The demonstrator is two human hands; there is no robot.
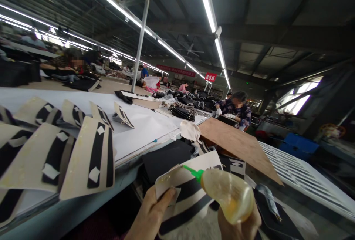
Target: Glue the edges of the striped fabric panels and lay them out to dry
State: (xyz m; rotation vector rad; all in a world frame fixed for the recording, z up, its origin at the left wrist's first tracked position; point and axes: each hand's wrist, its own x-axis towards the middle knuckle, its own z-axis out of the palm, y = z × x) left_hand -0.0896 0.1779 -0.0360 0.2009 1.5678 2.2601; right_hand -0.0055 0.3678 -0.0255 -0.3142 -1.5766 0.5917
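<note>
My left hand (152,210) pinches the near left corner of a beige panel with black strips (191,192), thumb on top. In my right hand (241,223) is a glue bottle (229,193), clear and squeezable with yellowish contents. Its green nozzle (194,173) points left, just over the panel's upper left part, where small shiny glue spots show. Whether the tip touches the panel I cannot tell. Black panels (166,158) lie behind the held piece.
Several similar beige panels (93,155) stand or lean on the white table (141,140) at left. A brown board (235,140) and a white slatted rack (307,177) are at right. A co-worker (235,108) in white gloves works beyond; black pieces (183,112) are piled behind.
</note>
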